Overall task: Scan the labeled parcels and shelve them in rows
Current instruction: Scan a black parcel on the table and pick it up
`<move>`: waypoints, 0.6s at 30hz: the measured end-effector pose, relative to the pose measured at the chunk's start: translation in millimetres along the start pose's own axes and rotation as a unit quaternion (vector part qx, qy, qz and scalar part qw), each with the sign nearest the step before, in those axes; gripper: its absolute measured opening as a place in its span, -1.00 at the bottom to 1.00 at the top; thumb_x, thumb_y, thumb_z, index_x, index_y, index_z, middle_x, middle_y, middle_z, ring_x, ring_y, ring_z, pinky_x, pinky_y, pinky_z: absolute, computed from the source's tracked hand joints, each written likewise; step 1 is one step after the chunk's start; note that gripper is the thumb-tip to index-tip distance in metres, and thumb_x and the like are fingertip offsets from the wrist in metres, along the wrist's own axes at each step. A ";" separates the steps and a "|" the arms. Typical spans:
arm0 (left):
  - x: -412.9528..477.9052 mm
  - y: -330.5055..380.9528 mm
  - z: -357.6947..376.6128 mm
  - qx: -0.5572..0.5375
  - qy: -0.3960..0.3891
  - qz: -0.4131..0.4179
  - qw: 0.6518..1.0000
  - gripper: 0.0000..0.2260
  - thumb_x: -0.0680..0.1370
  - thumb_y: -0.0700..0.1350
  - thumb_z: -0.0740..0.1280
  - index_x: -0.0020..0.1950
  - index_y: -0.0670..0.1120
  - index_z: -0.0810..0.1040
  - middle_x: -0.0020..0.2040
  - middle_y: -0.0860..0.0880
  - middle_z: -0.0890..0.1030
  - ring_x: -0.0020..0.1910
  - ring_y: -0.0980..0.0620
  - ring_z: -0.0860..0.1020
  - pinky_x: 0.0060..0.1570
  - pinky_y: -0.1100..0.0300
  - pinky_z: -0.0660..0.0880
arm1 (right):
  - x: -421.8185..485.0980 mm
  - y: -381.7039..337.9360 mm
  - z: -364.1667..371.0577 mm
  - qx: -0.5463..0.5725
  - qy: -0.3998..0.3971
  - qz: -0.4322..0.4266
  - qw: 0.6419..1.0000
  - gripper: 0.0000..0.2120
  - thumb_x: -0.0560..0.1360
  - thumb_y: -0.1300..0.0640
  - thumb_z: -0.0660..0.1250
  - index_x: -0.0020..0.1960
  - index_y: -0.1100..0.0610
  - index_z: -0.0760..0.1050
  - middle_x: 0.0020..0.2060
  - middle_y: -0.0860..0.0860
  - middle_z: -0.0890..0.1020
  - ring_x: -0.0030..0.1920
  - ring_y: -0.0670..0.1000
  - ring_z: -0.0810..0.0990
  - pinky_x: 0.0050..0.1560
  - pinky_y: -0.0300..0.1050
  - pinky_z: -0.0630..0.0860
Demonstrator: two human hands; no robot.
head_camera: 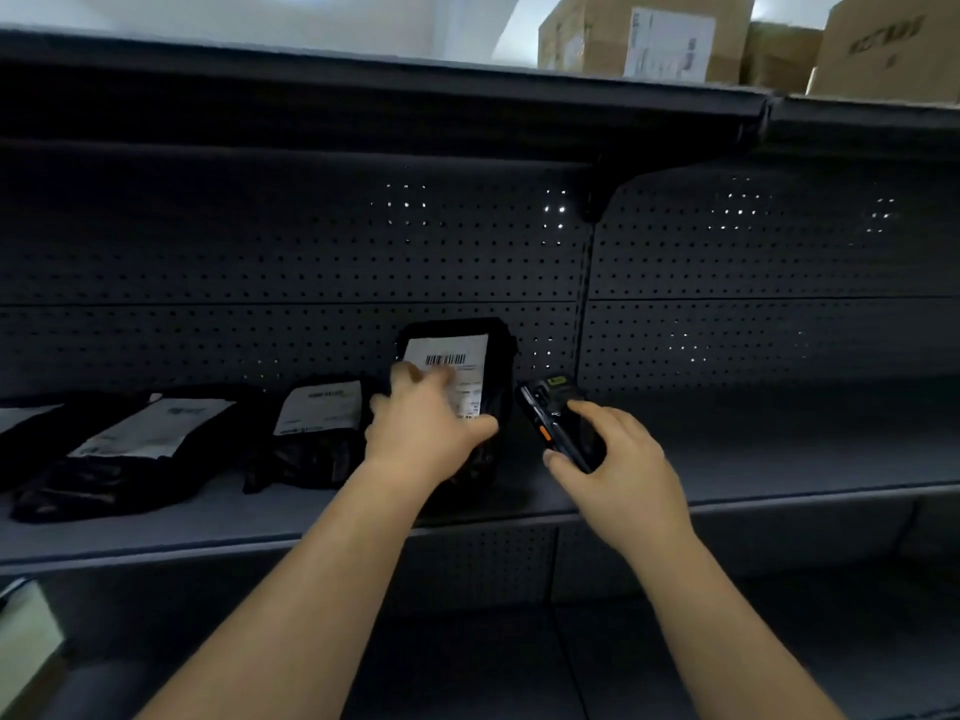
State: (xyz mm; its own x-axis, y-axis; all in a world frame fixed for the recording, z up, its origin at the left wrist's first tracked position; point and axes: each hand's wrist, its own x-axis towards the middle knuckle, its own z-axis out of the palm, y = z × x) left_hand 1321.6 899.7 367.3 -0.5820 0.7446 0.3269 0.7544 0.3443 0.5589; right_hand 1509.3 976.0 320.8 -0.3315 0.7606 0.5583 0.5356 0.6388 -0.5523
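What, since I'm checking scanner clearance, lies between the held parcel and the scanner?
Nothing: in the head view only bare shelf shows between the parcel and the scanner.

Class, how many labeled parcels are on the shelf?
4: held parcel in left hand, second parcel beside it, third parcel further left, fourth parcel cut off at edge; others may be hidden.
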 end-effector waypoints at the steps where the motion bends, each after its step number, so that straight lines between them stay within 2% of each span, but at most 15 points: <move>1: 5.0 3.2 4.7 0.026 -0.016 -0.016 0.999 -0.36 0.40 0.23 0.41 0.43 0.10 0.34 0.36 -0.08 0.26 0.26 -0.25 0.35 0.22 -0.12 0.44 | 5.3 4.7 2.3 -0.003 -0.010 -0.005 1.000 -0.49 0.44 -0.13 0.41 0.37 -0.18 0.41 0.19 -0.16 0.49 0.15 -0.07 0.48 -0.05 -0.15 0.40; 10: 34.4 20.9 46.9 0.141 -0.104 -0.176 0.969 -0.21 0.39 0.30 0.39 0.54 0.10 0.19 0.47 -0.09 0.16 0.35 -0.26 0.28 0.24 -0.19 0.42 | 49.3 42.3 12.7 0.047 -0.051 -0.033 0.997 -0.47 0.40 -0.13 0.42 0.36 -0.16 0.45 0.17 -0.13 0.54 0.11 -0.05 0.53 0.02 -0.06 0.54; 14: 54.1 25.1 59.1 0.172 -0.130 -0.204 0.955 -0.24 0.41 0.32 0.35 0.54 0.07 0.23 0.49 -0.09 0.17 0.37 -0.26 0.27 0.27 -0.18 0.40 | 64.4 56.6 17.0 0.060 -0.062 -0.039 0.996 -0.47 0.39 -0.13 0.43 0.35 -0.17 0.46 0.19 -0.14 0.54 0.14 -0.04 0.54 0.02 -0.06 0.53; 18: 71.4 21.5 67.7 0.176 -0.121 -0.214 0.953 -0.26 0.42 0.34 0.32 0.52 0.07 0.27 0.47 -0.09 0.21 0.35 -0.24 0.32 0.25 -0.13 0.43 | 74.9 68.6 21.4 0.072 -0.081 -0.042 0.993 -0.46 0.40 -0.15 0.41 0.37 -0.18 0.44 0.19 -0.13 0.54 0.14 -0.04 0.54 0.04 -0.03 0.56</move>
State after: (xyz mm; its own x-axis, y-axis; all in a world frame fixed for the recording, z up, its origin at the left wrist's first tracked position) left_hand 1316.7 999.0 351.0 -0.8039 0.5889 -0.0832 0.5438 0.7845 0.2979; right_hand 1504.5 1079.3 311.5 -0.4972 0.7056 0.5049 0.3881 0.7013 -0.5979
